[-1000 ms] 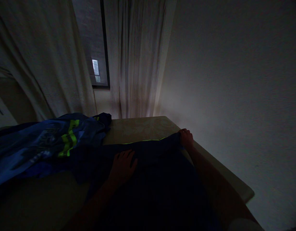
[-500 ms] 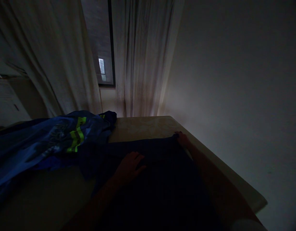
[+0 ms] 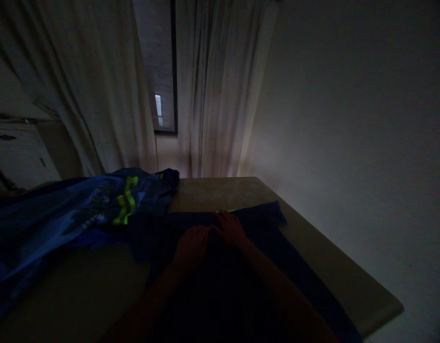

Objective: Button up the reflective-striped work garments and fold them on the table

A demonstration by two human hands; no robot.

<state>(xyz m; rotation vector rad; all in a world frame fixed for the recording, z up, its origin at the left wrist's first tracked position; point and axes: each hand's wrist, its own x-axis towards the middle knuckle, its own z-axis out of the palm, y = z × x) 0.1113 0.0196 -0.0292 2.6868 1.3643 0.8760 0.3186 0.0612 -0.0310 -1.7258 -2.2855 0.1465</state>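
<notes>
Head view, dim room: one dark navy garment [image 3: 263,238] lies spread flat on one pale table [image 3: 323,247], reaching from its far edge, where a thin yellow-green line shows, down toward the near edge. Two hands rest on it side by side near the middle of that far edge. The left hand [image 3: 191,245] lies palm down with fingers loosely curled on the cloth; whether it grips a fold cannot be told in this light. The right hand [image 3: 231,228] lies just beside it, touching or nearly touching it, fingers flat near the yellow-green edge, nothing clearly held. To the left, one heap of blue clothing [image 3: 73,214] with yellow-green stripes lies crumpled on the table. Behind hang two pale curtains [image 3: 220,95], with one window [image 3: 159,71] between them.
</notes>
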